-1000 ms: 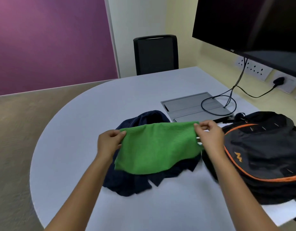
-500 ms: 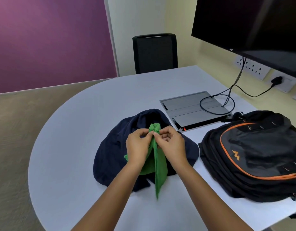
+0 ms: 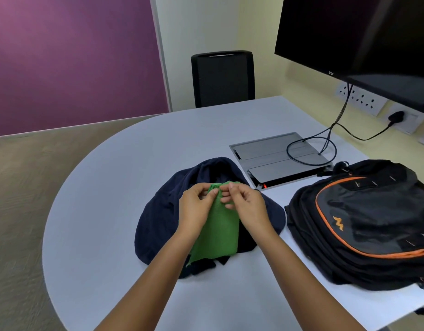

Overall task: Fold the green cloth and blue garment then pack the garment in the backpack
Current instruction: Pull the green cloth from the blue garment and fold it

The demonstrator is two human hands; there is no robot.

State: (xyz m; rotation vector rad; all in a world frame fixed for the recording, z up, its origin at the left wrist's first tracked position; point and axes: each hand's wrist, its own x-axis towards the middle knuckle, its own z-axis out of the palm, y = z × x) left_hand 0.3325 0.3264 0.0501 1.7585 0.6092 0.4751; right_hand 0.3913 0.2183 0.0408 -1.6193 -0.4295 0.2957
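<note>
Both hands, left hand and right hand, now pinch the green cloth by its joined top corners, halved from its earlier spread. It hangs over the unfolded blue garment, beside the backpack.

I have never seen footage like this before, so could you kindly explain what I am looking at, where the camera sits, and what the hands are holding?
There is no machine here: the camera is worn on a person's head and looks forward and down, so the two bare arms reaching in from the bottom are that person's own. The left hand and right hand pinch the top edge of a green cloth, which hangs folded between them. Beneath it, a dark blue garment lies crumpled on the pale rounded table. To the right lies a black backpack with orange trim, its front facing up. Behind are a grey cable box set into the table, a black chair and a dark monitor.
</note>
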